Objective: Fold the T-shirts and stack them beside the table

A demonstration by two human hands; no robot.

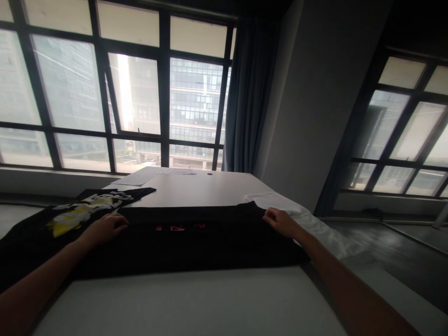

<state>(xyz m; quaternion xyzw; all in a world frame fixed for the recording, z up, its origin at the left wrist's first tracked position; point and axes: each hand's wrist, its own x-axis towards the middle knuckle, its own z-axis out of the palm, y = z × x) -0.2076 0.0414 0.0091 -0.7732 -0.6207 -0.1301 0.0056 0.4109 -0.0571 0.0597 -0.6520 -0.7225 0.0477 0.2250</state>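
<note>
A black garment [196, 247] with small pink marks lies stretched sideways across the white table [189, 303]. It looks like a T-shirt, though its full outline does not show. My left hand [108, 226] grips its far left edge, thumb and fingers pinched together. At its far right corner, my right hand [278, 220] pinches the cloth in the same way. Between the two hands the far edge runs nearly straight. Part of the cloth's left end is hidden behind my left forearm.
A black T-shirt [84, 212] with a white and yellow print lies to the left. White cloth [315, 224] hangs over the table's right side. Sheets of paper [136, 176] lie at the far left. Beyond the table are windows, a blue curtain [245, 102] and a pillar [308, 107].
</note>
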